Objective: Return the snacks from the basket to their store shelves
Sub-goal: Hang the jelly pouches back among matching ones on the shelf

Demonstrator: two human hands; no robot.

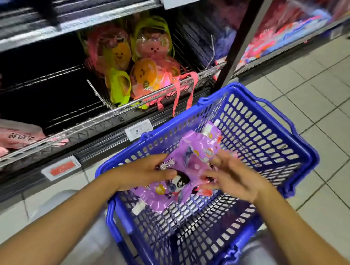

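Note:
A blue plastic basket (pixel 271 148) stands on the floor in front of a low shelf. Inside it lie purple spouted snack pouches (pixel 193 151) with white caps, at least two, overlapping. My left hand (pixel 143 171) grips the left edge of the pouches with thumb and fingers. My right hand (pixel 230 174) touches their right side, fingers spread over the foil. Both hands are inside the basket. The wire shelf (pixel 117 112) behind holds pink and yellow-green fruit-faced snack bags (pixel 143 73) with handles.
Pink packets (pixel 11 135) lie on the shelf at far left. Price tags (pixel 138 130) hang on the shelf edges. A dark upright post (pixel 240 35) stands right of the wire bin. Pale tiled floor (pixel 319 110) spreads to the right. My knees flank the basket below.

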